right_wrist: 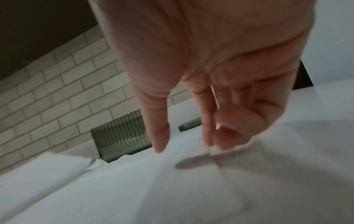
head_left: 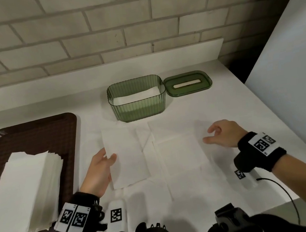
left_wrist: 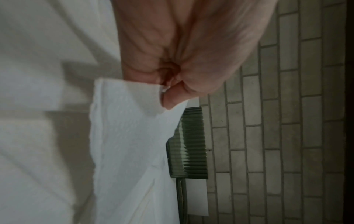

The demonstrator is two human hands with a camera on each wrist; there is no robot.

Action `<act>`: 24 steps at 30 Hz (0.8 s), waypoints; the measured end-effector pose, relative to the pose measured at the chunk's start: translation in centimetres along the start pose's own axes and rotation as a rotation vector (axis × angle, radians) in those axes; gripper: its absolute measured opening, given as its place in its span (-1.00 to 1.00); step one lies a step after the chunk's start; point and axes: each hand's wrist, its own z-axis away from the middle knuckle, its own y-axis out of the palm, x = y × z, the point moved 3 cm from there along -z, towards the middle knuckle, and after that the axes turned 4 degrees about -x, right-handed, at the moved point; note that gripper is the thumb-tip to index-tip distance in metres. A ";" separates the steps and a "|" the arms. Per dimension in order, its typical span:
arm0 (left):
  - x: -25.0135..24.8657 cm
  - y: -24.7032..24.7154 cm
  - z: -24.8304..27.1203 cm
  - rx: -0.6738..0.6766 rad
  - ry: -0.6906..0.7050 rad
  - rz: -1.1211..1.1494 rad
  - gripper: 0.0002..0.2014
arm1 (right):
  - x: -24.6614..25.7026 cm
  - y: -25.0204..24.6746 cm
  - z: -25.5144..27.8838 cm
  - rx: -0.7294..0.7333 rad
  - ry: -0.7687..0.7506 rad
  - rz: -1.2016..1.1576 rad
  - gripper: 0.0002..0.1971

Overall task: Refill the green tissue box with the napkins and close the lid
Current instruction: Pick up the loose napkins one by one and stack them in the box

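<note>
Green tissue box (head_left: 136, 98) stands open at the back of the white counter (head_left: 244, 114), partly filled with white napkins, its lid (head_left: 187, 83) lying just beside it to the right. From the head view, the left hand (head_left: 99, 168) pinches a folded napkin (head_left: 125, 157) at its left edge, while the right hand (head_left: 223, 134) hovers over more unfolded napkins (head_left: 179, 151) spread flat, fingers loosely curled and holding nothing. A brown tray (head_left: 34, 130) at left carries the spare stack (head_left: 26, 191). To do this step well, I judge the napkin should be kept flat and lowered squarely into the box.

The left wrist view shows the thumb (left_wrist: 170, 98) clamped on the napkin's corner, the box beyond.

The right wrist view shows fingers (right_wrist: 161, 136) apart above the sheets. Nothing blocks the box; the loose sheets could slide or crumple.
</note>
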 end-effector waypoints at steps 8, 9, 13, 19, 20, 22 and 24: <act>1.6 -0.1 -0.2 -0.026 -0.101 -0.012 -0.73 | 2.2 0.9 -3.6 -0.052 0.022 0.018 -0.30; 1.7 -0.1 -0.2 -0.034 -0.105 -0.012 -0.73 | 2.5 1.2 -3.8 -0.044 0.014 0.036 -0.35; 1.9 0.0 -0.1 -0.055 -0.112 -0.003 -0.73 | 3.2 1.8 -4.2 -0.105 -0.041 -0.067 -0.63; 2.1 0.1 0.1 -0.078 -0.112 -0.014 -0.73 | 3.5 1.6 -4.8 -0.097 0.001 -0.337 -0.72; 2.1 0.1 0.0 -0.080 -0.113 -0.016 -0.72 | 3.4 1.7 -4.9 -0.082 0.029 -0.426 -0.65; 2.2 0.0 -0.1 -0.080 -0.115 -0.019 -0.71 | 3.4 1.7 -5.2 -0.038 0.056 -0.572 -0.54; 2.3 -0.1 -0.1 -0.082 -0.116 -0.024 -0.70 | 3.8 1.5 -5.0 0.034 0.067 -0.609 -0.51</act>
